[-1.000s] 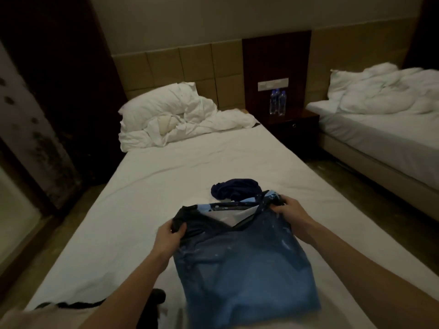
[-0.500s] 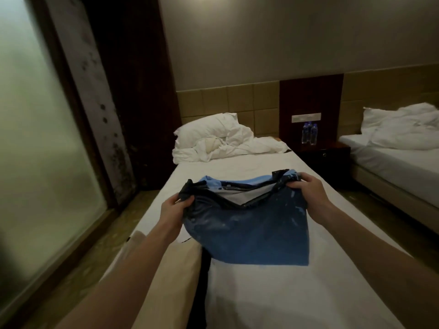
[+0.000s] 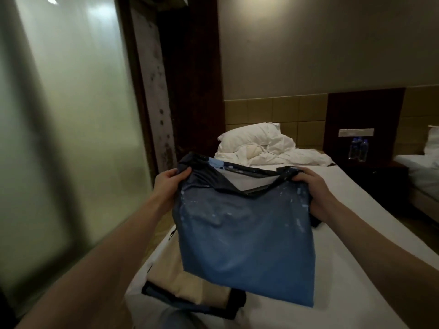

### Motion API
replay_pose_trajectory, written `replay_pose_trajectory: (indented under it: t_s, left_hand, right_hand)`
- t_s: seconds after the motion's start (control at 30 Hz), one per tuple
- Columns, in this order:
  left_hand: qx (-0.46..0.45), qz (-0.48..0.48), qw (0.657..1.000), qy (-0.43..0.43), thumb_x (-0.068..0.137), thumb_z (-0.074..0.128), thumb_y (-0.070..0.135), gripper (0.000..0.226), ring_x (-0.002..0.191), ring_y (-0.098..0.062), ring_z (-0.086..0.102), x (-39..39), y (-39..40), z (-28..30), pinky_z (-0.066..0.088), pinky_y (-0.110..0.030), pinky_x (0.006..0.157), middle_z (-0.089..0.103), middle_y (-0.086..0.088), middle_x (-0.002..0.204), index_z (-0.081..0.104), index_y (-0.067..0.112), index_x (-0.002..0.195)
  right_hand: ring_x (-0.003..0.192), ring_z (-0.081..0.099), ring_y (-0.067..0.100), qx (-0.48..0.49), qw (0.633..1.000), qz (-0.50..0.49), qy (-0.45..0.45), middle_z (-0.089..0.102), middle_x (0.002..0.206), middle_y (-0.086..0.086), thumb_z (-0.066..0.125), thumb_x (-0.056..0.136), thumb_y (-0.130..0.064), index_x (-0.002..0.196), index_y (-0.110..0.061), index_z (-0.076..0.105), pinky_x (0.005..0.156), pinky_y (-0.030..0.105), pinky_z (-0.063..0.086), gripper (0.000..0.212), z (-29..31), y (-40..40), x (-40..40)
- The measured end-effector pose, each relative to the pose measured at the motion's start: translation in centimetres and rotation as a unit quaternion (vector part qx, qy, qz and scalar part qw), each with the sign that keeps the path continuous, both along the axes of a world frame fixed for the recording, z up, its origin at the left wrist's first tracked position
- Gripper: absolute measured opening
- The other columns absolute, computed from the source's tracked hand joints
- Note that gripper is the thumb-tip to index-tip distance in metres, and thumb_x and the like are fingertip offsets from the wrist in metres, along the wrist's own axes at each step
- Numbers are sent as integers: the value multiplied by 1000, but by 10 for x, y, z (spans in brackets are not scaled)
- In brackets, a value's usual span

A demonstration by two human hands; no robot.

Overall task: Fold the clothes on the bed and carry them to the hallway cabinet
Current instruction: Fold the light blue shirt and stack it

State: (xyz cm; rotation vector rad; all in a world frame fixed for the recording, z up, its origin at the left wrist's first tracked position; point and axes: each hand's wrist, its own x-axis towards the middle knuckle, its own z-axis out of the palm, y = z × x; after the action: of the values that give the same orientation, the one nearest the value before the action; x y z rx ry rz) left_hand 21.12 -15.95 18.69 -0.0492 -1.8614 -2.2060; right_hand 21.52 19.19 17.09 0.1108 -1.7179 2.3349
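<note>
A folded blue shirt [image 3: 247,241] with a dark collar and pale speckles hangs in the air above the bed [image 3: 351,245]. My left hand [image 3: 168,186] grips its upper left corner and my right hand [image 3: 313,186] grips its upper right corner. Under the shirt, at the bed's near left edge, lies a folded beige garment [image 3: 180,276] on top of a dark folded piece [image 3: 190,305]. A dark bit of cloth [image 3: 316,222] peeks out beside my right wrist.
A crumpled white pillow and duvet [image 3: 266,148] lie at the head of the bed. A frosted glass wall [image 3: 61,129] runs along the left. A dark nightstand [image 3: 377,176] with two water bottles [image 3: 358,149] stands to the right, before a second bed [image 3: 422,172].
Both hands have lifted the blue shirt off the bed and carried it leftward over the beige garment. My view has swung left toward the glass wall.
</note>
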Motion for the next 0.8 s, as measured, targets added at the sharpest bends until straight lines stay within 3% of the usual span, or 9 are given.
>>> replay_pose_trajectory:
  t_s: [0.13,0.33,0.5,0.57,0.7,0.8]
  left_hand:
    - [-51,19,997,-46,89,71,18,21,83,-26,71,4,-45,-3,59,-29,62,73,-15,97,70,1,102]
    - [-115,62,982,-138,84,78,18,37,98,-34,68,-22,-101,-21,56,-40,82,70,-19,107,66,-3,113]
    - [-191,113,962,-159,80,81,14,15,80,-24,66,-64,-114,-60,54,-36,79,70,-15,94,71,4,86]
    - [-211,127,955,-165,81,81,16,17,79,-24,64,-85,-111,-79,54,-38,81,68,-12,85,68,7,75]
    - [-258,139,942,-165,82,80,13,37,98,-28,66,-130,-99,-116,52,-34,86,70,-15,107,67,-4,112]
    - [-297,129,930,-171,85,72,-2,41,111,-32,62,-150,-83,-144,46,-29,86,65,-19,119,60,-5,124]
  right_hand:
    - [89,65,31,3,998,49,-41,69,97,20,56,82,5,106,-4,69,80,38,55,28,-25,-45,-8]
    - [84,66,30,-12,986,107,-124,69,95,20,52,81,5,107,-1,68,68,34,57,32,-66,-98,-43]
    - [79,65,33,22,977,78,-196,68,97,24,51,84,9,108,6,67,64,36,56,29,-106,-108,-91]
    - [75,64,30,48,975,56,-209,68,91,21,50,87,12,100,4,67,62,34,55,23,-116,-107,-109]
    - [85,62,28,187,956,-4,-225,64,103,18,55,88,9,99,-11,63,67,37,55,24,-142,-101,-143]
    - [96,61,25,312,923,9,-224,61,110,12,57,90,0,108,-17,59,77,40,55,25,-164,-99,-155]
